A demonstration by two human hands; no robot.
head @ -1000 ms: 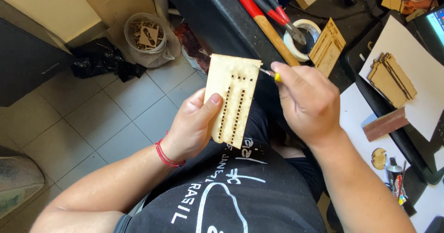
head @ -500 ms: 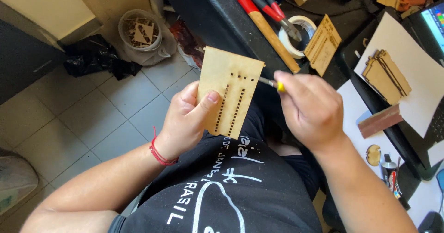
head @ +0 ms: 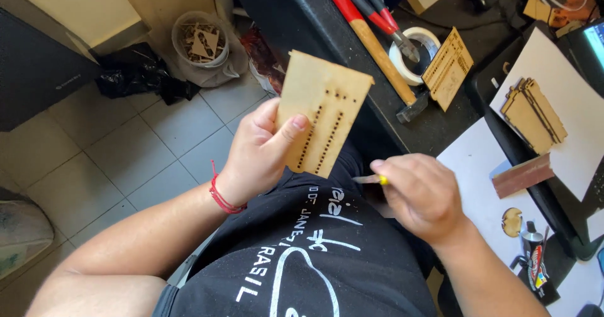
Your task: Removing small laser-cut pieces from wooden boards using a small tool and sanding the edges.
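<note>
Left hand [head: 264,150] pinches thin wooden panel [head: 322,112] by its lower left side, thumb across the front, fingers behind; panel is up in the air over the lap, just off the black desk [head: 296,15] edge. Right hand [head: 423,194] is closed round a small yellow-handled tool [head: 371,179], tip aimed left twd the panel's bottom corner, close but w/ a gap showing. Risks, as I judge: thin board w/ two rows of small holes could crack along them if pried; one-sided grip may let it twist or slip; tool tip could skid into the left thumb. Panel's long axis runs near upright, top leaning right, face twd the camera.
</note>
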